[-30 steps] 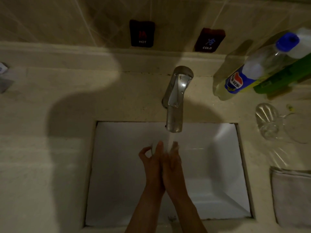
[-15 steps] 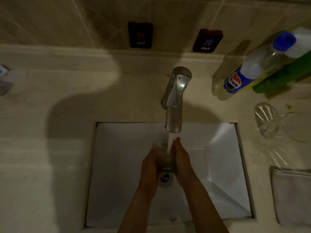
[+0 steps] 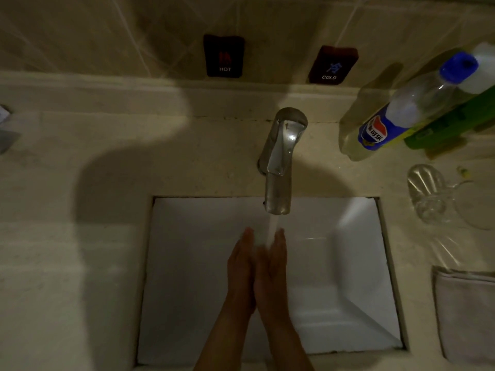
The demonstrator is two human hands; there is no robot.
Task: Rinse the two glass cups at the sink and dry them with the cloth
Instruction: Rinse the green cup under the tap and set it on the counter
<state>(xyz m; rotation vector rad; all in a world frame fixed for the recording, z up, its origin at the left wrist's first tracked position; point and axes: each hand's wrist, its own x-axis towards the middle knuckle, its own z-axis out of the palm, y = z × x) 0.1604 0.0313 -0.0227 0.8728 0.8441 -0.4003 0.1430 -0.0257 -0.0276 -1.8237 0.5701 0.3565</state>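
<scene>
While the tap (image 3: 278,167) runs, both hands meet under the stream over the sink (image 3: 187,263), likely so the water lands on whatever sits between the palms. The left hand (image 3: 241,266) and right hand (image 3: 272,269) lie side by side, heels touching, fingers straight and pointing toward the spout. A pale blur shows between the fingertips where the water (image 3: 273,228) strikes; whether a glass cup is held there cannot be told, so the grasp stays uncertain. The fingers look relaxed, not clenched.

One glass cup (image 3: 428,194) lies on the counter (image 3: 80,263), well apart to the right of the right hand's fingers, beyond the basin's rim. It is clear, ribbed, lying on its side, throwing pale streaks of light on the stone toward the cloth (image 3: 466,314), which sits folded nearer the person, also right of the fingers. Placement reads as a waiting station: glass and cloth within reach of the right hand.

A bottle (image 3: 401,113) stands past the cup.
</scene>
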